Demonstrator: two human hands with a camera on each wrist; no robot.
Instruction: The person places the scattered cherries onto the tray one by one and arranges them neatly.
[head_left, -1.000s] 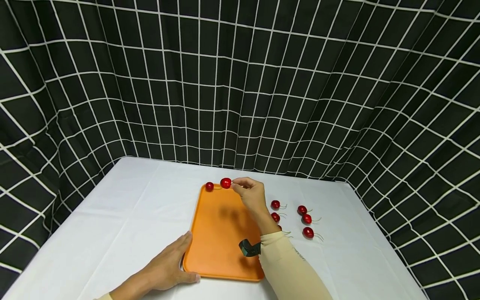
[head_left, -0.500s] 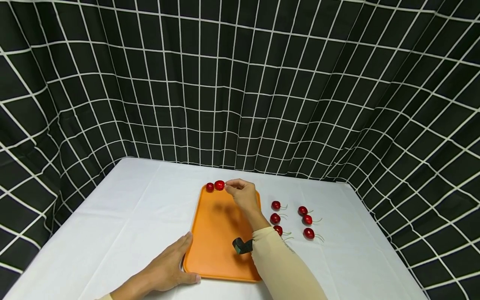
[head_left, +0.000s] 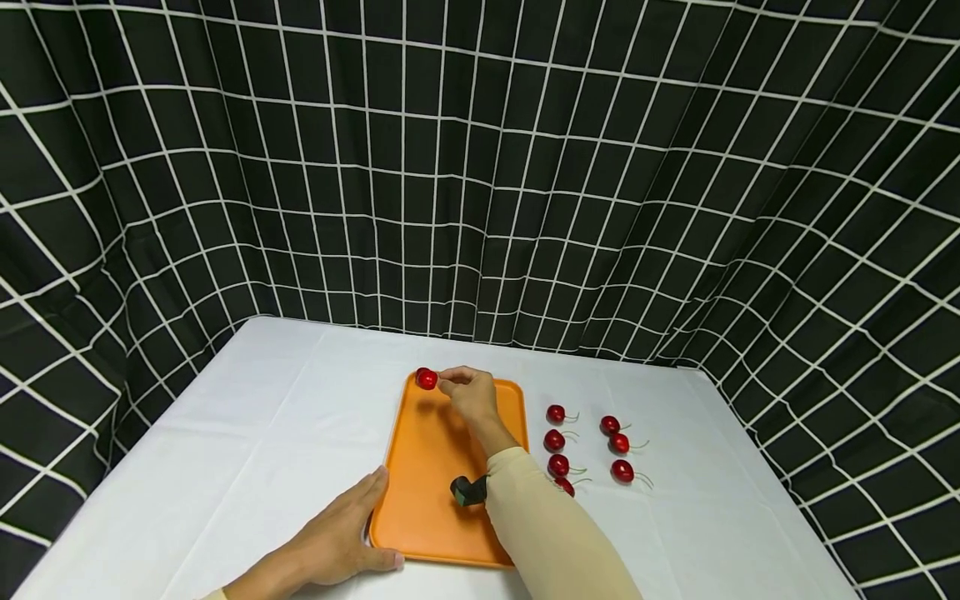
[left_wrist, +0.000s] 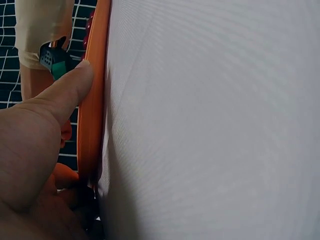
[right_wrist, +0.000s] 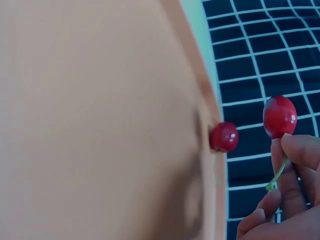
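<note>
My right hand (head_left: 471,400) pinches a red cherry (right_wrist: 280,117) by its stem end, raised above the far left corner of the orange tray (head_left: 427,500). A second cherry (right_wrist: 224,137) lies at the tray's far edge; from the head it is mostly hidden behind the held one. At the near left corner, my left hand (head_left: 337,529) rests against the tray, thumb along the front edge and fingers along the left side. In the left wrist view the straight thumb (left_wrist: 70,90) touches the tray's rim (left_wrist: 92,120).
Several cherries with green stems lie on the white cloth right of the tray, one cherry (head_left: 556,414) at the back and another (head_left: 622,472) farther right. My right sleeve (head_left: 558,533) partly covers the nearest one. A black gridded curtain (head_left: 480,167) surrounds the table.
My right hand has moved left and slightly nearer with the held cherry, which now overlaps the cherry on the tray in the head view. The left hand has stayed put.
</note>
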